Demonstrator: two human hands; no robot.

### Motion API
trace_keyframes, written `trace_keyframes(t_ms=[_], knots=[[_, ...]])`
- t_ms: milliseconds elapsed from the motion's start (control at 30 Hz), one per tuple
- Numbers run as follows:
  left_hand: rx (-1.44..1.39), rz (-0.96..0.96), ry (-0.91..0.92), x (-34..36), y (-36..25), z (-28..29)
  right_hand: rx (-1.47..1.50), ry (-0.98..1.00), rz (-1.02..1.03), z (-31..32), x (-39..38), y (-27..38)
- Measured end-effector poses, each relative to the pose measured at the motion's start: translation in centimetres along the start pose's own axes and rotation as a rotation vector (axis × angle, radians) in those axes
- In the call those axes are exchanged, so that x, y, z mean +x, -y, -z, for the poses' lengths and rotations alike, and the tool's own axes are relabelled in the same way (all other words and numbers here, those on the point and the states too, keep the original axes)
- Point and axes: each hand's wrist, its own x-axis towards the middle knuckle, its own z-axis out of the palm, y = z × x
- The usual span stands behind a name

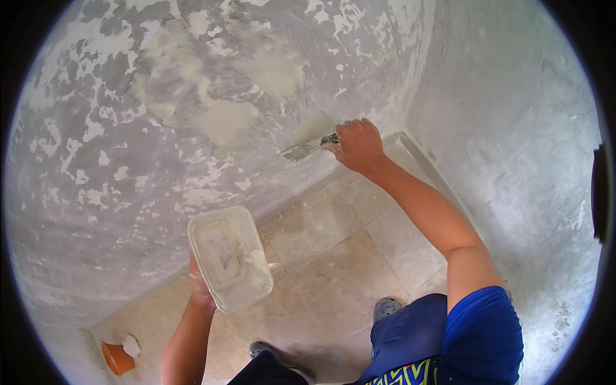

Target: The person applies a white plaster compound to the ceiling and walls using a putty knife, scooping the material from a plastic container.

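My right hand (358,145) is closed round the dark handle of a putty knife (301,150), whose flat metal blade lies against the wall low down near the corner. Beside the blade is a pale patch of filler (312,127) on the grey wall (212,170). My left hand (200,282) grips a whitish rectangular plastic tub (231,260) by its left side; most of its fingers are hidden behind it. Cream filler coats the tub's inner walls and bottom.
Larger cream filler patches (228,123) and flaked white spots mark the wall. A second grey wall (513,147) meets it at the right. On the tiled floor (327,276), an orange pot (118,359) with a white lump beside it stands at the lower left. My feet wear grey clogs (387,308).
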Motion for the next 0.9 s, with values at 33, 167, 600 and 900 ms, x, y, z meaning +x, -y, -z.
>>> trace_keyframes(t_ms=[33, 167, 600, 900], knots=[[0.032, 0.009, 0.001, 0.1, 0.0, 0.2, -0.020, -0.016, -0.003, 0.5, 0.4, 0.2], [0.095, 0.011, -0.007, 0.5, -0.1, -0.3, -0.083, -0.070, -0.043, 3.2, 2.1, -1.5], [0.035, 0.014, -0.021, 1.8, 0.8, 1.5, 0.180, -0.165, -0.336, 3.5, -3.3, -16.0], [-0.036, 0.099, 0.006, 2.2, 0.7, -0.4, 0.193, -0.089, 0.061, 0.3, -0.4, -2.4]])
